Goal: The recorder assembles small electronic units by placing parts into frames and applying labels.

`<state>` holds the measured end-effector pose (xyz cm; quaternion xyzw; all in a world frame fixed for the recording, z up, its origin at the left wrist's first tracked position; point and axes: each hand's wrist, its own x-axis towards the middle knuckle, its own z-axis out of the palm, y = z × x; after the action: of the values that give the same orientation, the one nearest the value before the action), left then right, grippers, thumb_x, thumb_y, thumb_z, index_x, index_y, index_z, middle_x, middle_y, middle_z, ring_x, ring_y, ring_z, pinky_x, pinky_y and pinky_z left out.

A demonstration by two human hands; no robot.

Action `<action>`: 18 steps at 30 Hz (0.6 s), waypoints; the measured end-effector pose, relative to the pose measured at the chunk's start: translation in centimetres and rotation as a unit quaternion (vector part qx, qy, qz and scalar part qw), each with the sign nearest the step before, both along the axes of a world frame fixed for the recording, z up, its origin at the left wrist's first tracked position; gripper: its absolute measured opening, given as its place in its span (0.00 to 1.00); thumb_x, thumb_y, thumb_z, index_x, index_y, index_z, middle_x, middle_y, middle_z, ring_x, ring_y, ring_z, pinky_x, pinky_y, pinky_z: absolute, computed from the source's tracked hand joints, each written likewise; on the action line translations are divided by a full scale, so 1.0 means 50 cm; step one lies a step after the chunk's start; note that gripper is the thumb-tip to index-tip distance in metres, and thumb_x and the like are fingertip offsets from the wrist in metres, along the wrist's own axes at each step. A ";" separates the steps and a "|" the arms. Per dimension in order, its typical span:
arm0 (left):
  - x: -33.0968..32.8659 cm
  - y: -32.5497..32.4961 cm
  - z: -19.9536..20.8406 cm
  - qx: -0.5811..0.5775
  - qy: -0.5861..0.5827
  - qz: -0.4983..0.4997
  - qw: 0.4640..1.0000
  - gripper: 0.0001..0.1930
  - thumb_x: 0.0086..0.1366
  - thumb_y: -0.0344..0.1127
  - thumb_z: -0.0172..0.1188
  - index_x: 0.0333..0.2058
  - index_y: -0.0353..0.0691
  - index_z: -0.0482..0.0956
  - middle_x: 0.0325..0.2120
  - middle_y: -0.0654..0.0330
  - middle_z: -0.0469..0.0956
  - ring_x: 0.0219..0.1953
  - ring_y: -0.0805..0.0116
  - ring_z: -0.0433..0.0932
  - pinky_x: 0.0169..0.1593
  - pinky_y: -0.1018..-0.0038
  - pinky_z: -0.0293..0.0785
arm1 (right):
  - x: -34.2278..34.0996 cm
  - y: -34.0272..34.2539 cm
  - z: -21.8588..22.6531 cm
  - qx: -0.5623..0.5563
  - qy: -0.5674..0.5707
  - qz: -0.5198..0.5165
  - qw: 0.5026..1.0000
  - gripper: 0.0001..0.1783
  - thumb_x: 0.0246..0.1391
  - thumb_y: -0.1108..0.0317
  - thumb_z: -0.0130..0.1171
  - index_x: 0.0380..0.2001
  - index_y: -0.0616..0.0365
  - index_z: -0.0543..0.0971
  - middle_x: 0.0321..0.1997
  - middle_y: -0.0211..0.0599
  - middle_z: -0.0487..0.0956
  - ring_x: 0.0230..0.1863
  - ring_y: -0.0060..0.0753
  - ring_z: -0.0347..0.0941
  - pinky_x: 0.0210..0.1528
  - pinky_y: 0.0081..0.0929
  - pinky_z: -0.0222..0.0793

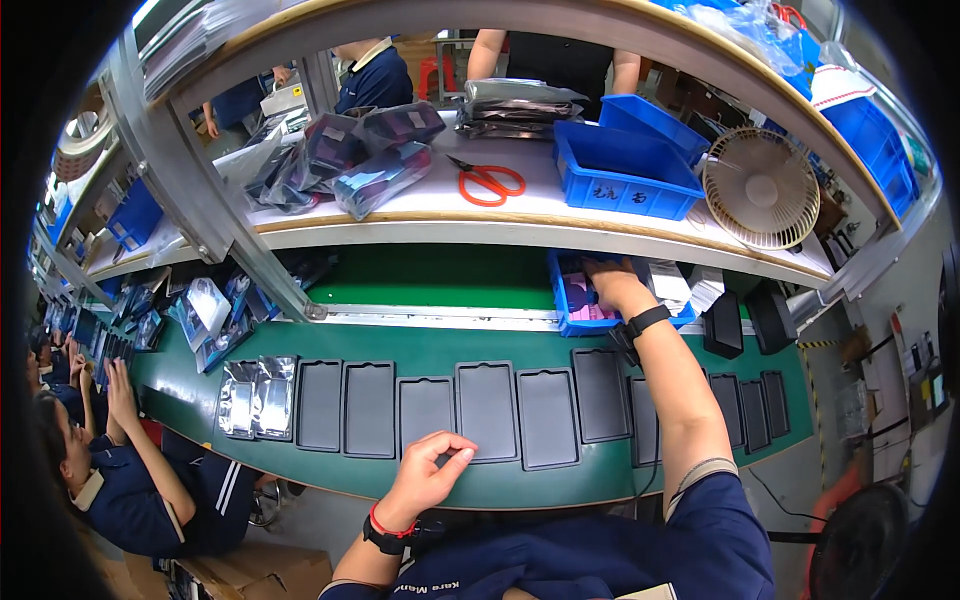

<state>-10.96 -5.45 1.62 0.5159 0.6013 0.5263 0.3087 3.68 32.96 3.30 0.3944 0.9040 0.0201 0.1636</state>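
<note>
Several shallow black trays [486, 410] lie in a row along the green table. Just over the middle ones, my left hand [432, 475] is closed, its fingers curled in toward the thumb, and nothing shows in it. My right hand [615, 288] reaches under the shelf into a blue bin [572, 328] that holds pink and purple pieces. Its fingertips are down among those pieces and partly hidden, so I cannot tell whether they grip one. At the left end of the row, shiny silver packets [275, 397] lie side by side.
Above the table runs a shelf [420, 225] with orange-handled scissors [490, 185], bagged items [385, 180], blue bins [625, 180] and a fan [762, 188]. White packets [668, 285] and upright black trays [722, 325] stand right of my right hand. A co-worker [130, 470] sits at the left.
</note>
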 end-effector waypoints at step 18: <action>-0.005 0.020 -0.057 -0.033 -0.414 -0.096 0.905 0.18 0.68 0.37 0.49 0.53 0.35 0.66 0.48 0.53 0.72 0.51 0.65 0.72 0.52 0.69 0.69 | -0.054 -0.396 0.063 0.168 0.405 0.137 0.888 0.21 0.39 0.81 0.50 0.42 0.65 0.74 0.31 0.46 0.77 0.34 0.47 0.73 0.35 0.39 0.66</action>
<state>-11.21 -4.43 -1.20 0.2962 0.3841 0.6403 0.5956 0.99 13.14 6.47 0.2621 0.9200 0.0323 -0.2897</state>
